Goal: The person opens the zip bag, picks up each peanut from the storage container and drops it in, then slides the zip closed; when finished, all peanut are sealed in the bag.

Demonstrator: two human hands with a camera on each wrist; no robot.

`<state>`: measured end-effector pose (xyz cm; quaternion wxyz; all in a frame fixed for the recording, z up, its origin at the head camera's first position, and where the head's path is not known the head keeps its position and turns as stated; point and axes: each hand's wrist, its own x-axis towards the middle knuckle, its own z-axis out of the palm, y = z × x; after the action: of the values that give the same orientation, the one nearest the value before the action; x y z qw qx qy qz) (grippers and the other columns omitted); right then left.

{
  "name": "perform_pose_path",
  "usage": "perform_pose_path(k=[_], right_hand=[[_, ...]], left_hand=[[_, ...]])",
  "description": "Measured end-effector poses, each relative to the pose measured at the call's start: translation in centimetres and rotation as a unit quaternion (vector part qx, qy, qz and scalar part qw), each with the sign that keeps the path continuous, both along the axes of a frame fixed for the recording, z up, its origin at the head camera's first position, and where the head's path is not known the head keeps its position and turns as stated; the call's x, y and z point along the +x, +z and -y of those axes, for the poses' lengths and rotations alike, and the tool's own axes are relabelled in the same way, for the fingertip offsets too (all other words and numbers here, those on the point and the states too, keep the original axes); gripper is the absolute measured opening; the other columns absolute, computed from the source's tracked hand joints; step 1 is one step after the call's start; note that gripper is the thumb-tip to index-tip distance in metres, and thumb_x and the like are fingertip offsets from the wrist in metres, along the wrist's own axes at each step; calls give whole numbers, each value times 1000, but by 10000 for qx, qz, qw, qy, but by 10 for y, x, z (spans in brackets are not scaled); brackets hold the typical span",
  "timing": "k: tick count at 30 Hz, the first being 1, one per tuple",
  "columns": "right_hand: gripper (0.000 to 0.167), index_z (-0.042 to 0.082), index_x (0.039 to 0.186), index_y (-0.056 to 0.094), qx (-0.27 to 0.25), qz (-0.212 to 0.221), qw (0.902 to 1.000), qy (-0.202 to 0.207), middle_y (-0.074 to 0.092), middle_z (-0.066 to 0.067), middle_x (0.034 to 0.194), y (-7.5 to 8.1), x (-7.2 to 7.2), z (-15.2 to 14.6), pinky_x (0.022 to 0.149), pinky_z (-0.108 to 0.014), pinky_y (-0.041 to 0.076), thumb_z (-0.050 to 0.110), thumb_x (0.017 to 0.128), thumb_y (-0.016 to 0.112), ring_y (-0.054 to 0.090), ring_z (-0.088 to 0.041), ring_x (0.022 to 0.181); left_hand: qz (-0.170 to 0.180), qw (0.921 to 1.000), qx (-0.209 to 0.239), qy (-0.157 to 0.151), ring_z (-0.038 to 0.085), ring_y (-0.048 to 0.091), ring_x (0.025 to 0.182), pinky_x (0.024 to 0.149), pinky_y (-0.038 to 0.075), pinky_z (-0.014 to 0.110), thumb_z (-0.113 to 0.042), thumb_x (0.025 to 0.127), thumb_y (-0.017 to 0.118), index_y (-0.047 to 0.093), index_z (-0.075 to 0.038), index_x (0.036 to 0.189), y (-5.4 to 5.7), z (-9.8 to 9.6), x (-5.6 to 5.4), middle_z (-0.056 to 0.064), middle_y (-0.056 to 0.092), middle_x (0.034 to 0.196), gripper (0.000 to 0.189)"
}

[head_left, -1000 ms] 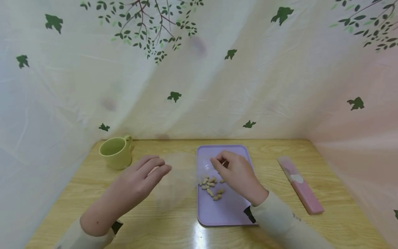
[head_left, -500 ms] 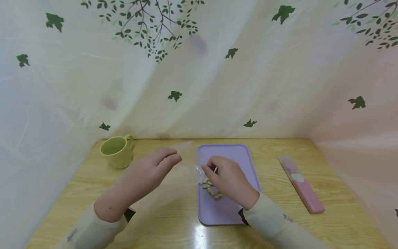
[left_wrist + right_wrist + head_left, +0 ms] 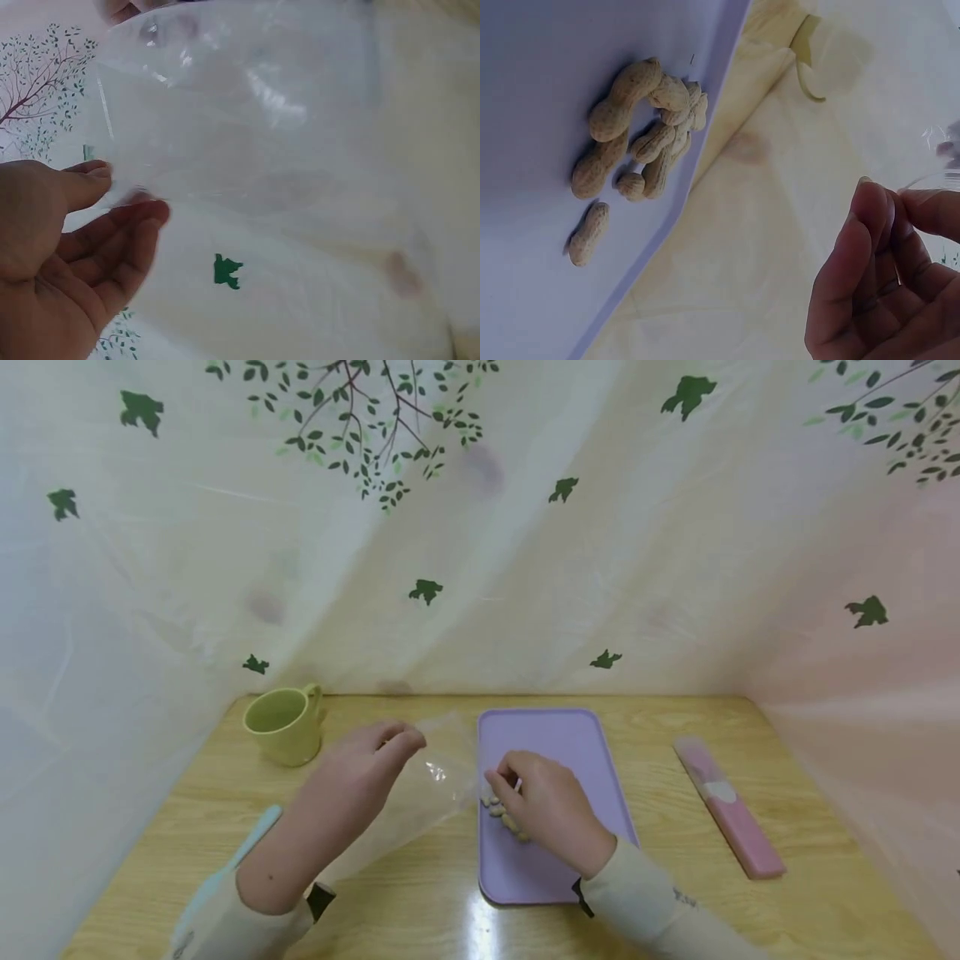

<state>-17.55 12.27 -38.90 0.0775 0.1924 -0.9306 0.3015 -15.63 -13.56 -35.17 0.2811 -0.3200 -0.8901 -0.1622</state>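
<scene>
A clear plastic bag stretches between my two hands above the table, left of the tray. My left hand pinches one edge of the bag between thumb and fingertips, as the left wrist view shows with the sheet of plastic spread out from it. At the other side, my right hand pinches the bag's rim between thumb and forefinger, over the purple tray. Several unshelled peanuts lie in a cluster on that tray, partly hidden by the right hand in the head view.
A yellow-green mug stands at the back left. Under my left forearm lies a light blue, handle-like thing, partly covered. To the right of the tray is a long pink packet. Patterned curtains close in the wooden table.
My right hand has moved left and down over the peanuts. My left hand has shifted right overall, uncovering the light blue thing. The bag is more visible between them.
</scene>
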Motion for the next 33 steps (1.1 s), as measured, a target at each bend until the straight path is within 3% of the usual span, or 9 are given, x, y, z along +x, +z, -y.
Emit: perform_pose_path(k=[2, 3, 4, 9, 13, 17, 20, 24, 33], right_hand=[[24, 21, 80, 68, -37, 121, 9999, 45, 65, 10, 75, -1, 0, 0, 57, -19, 48, 27, 103, 74, 54, -1, 62], [24, 21, 80, 68, -83, 193, 9997, 78, 66, 10, 75, -2, 0, 1, 57, -19, 48, 26, 103, 73, 55, -1, 62], [24, 20, 80, 69, -164, 255, 9995, 105, 66, 10, 75, -2, -1, 0, 56, -19, 49, 26, 103, 73, 55, -1, 61], [24, 16, 86, 74, -741, 905, 9925, 349, 71, 4, 74, -3, -3, -3, 52, -22, 52, 30, 105, 69, 59, -4, 56], [34, 19, 89, 75, -1159, 1560, 9803, 360, 71, 3, 74, -2, -4, -11, 53, -25, 54, 43, 108, 62, 64, -13, 60], [45, 20, 90, 74, -1447, 1912, 9706, 186, 73, -2, 82, 2, -9, -24, 62, -28, 57, 56, 109, 54, 69, -23, 73], [50, 18, 93, 74, -1557, 2075, 9657, 41, 74, -6, 88, 5, -19, -39, 68, -32, 61, 60, 109, 51, 70, -25, 77], [47, 12, 99, 75, -1433, 2151, 9660, -23, 73, -8, 90, 3, -35, -58, 70, -34, 62, 52, 110, 54, 70, -27, 76], [17, 9, 104, 77, -215, 2053, 9783, 161, 73, -5, 94, -26, -62, -77, 65, -25, 58, 24, 105, 69, 63, -13, 73]], left_hand=[[-303, 9995, 48, -112, 15, 66, 84, 75, 62, 32, -3, 100, 68, 68, -16, 118, -5, -1, -1, -1, 70, 96, 22], [-760, 9967, -90, -265, 21, 70, 91, 79, 65, 36, 3, 96, 71, 68, -10, 123, -7, -1, -1, 4, 73, 103, 30], [-931, 9950, -57, -348, 23, 72, 95, 82, 67, 38, 4, 95, 72, 68, -8, 123, -10, -1, -2, 7, 75, 108, 31], [-876, 9935, 603, -408, 21, 75, 98, 83, 66, 36, -15, 107, 66, 70, -7, 131, -19, -5, -3, 5, 77, 108, 25], [-872, 9930, 732, -304, 19, 76, 93, 75, 66, 31, -28, 113, 55, 66, 0, 134, -23, -7, -2, 6, 77, 102, 37], [-1025, 9919, 683, -313, 20, 76, 90, 74, 67, 29, -23, 111, 60, 70, 1, 129, -23, -9, -4, 9, 79, 103, 32], [-1106, 9914, 627, -325, 20, 77, 90, 75, 68, 30, -12, 102, 73, 74, 0, 123, -23, -9, -5, 10, 80, 104, 25], [-1005, 9933, 527, -228, 21, 78, 94, 78, 69, 30, -3, 88, 84, 76, -2, 121, -27, -10, -7, 10, 81, 107, 34], [-761, 9962, 412, -9, 23, 79, 97, 81, 70, 33, -2, 84, 87, 78, -5, 121, -43, -9, -10, 9, 81, 109, 38]])
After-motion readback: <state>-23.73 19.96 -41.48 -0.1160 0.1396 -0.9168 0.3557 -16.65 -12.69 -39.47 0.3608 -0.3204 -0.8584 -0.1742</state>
